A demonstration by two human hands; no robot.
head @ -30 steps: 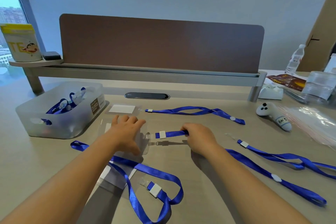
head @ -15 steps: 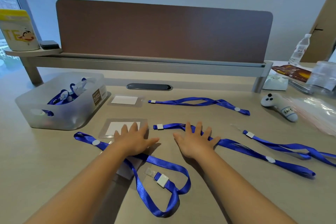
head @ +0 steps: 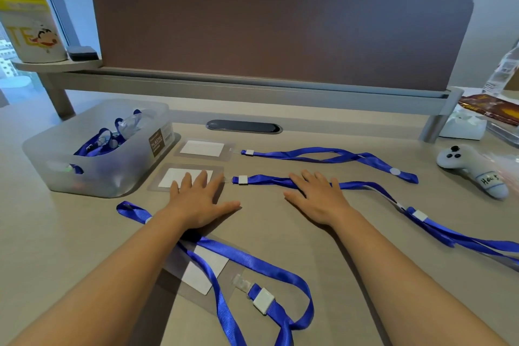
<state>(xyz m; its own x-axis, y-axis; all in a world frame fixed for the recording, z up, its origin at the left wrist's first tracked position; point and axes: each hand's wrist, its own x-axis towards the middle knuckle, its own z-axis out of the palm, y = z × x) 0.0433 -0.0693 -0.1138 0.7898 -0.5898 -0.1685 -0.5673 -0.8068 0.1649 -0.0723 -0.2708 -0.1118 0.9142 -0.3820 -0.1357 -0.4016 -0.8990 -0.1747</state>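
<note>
My left hand (head: pixel 198 201) lies flat on the desk, its fingertips over the near edge of a clear badge holder (head: pixel 187 177) with a white card. My right hand (head: pixel 317 196) lies flat too, fingers spread, resting on the blue lanyard (head: pixel 365 185) clipped to that holder. A second badge holder (head: pixel 202 148) with its own blue lanyard (head: pixel 331 156) lies behind. A third holder (head: pixel 206 271) with a looped blue lanyard (head: pixel 264 264) lies under my left forearm.
A frosted plastic bin (head: pixel 98 161) with several lanyards stands at the left. A white controller (head: pixel 471 170) lies at the right, another blue lanyard (head: pixel 460 239) in front of it. A brown partition (head: pixel 280 34) closes the back; a tub (head: pixel 31 28) sits on its shelf.
My right hand let go of the lanyard it pinched a second ago; both hands flattened onto the desk and have stayed there. The middle holder and lanyard now lie straight.
</note>
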